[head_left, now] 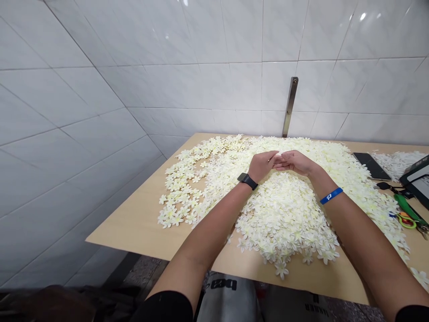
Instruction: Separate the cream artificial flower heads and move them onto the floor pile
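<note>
The landmark is the near mound of white flowers (288, 219), heaped between the person's forearms. Far left of it, pale marbled tiles (67, 112) line the wall. Next, left of the mound, tan counter (127, 228) shows bare, then loose flowers (174, 201) with pale yellow-green centres lie in a ragged, thinner scatter. The left forearm runs along the mound's left side, with a black watch (247, 180) at its wrist. Just behind the mound, the left hand (263, 164) turns its back outward, its fingers reaching toward the right hand (296, 162), which shows its palm, fingers extended and slightly bent. The two hands meet at the fingertips, like an arch over the mound's far edge; whether they pinch a flower I cannot tell. Beyond them, a metal bar (290, 107) stands against the wall. Right of the mound come the blue wristband (331, 196) on the right forearm and a wide flower layer (345, 167). Farther right of the mound lie a dark phone-like slab (370, 165), small white pieces (398, 161), a green-handled tool (409, 209) and a black box (415, 172).
</note>
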The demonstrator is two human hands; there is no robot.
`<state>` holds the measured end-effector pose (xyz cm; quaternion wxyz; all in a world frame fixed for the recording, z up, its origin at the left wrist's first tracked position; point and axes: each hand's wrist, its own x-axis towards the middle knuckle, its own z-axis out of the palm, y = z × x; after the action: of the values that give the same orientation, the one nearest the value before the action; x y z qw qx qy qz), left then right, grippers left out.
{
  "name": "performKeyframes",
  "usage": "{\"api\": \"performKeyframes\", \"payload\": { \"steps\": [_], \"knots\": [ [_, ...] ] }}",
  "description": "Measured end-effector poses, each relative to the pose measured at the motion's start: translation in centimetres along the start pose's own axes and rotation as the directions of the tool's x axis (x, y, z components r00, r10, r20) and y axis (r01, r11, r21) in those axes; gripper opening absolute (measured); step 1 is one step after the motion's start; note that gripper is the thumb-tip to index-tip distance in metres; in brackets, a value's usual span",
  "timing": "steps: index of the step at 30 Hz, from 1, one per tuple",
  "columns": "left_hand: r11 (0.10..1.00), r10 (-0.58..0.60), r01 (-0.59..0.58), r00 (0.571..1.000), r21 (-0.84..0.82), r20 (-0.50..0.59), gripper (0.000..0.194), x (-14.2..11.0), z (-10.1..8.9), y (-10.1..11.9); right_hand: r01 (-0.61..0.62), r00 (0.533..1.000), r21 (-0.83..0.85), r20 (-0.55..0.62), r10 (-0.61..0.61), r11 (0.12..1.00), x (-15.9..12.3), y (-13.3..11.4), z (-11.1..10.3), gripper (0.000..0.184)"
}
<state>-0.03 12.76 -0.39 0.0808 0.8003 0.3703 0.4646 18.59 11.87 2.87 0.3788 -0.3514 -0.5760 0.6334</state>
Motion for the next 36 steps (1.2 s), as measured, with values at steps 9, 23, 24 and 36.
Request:
{"api": "performKeyframes", "payload": {
  "steps": [9,23,24,36],
  "knots": [
    [0.940,0.331,-0.340,0.928,0.026,0.170,0.037,3.2,-4.9,4.7,0.053,0.996,-0.147,-0.064,-0.063,0.988,-2.9,-5.5,1.8,0.047],
    [0.861,0.506,-0.507,0.862,0.041,0.033,0.038,4.7,-13.3,14.3,0.363,0.895,-0.391,-0.105,-0.433,0.846,-9.6,-14.3,7.3,0.043],
    [0.854,0.517,-0.519,0.855,0.047,0.038,0.039,4.4,-13.6,14.8,0.381,0.881,-0.403,-0.113,-0.459,0.832,-9.8,-14.4,7.7,0.038],
    [0.881,0.449,-0.459,0.887,-0.113,-0.107,0.031,4.3,-13.5,13.2,0.480,0.790,-0.428,-0.168,-0.589,0.766,-9.1,-13.4,10.5,0.033]
  ]
}}
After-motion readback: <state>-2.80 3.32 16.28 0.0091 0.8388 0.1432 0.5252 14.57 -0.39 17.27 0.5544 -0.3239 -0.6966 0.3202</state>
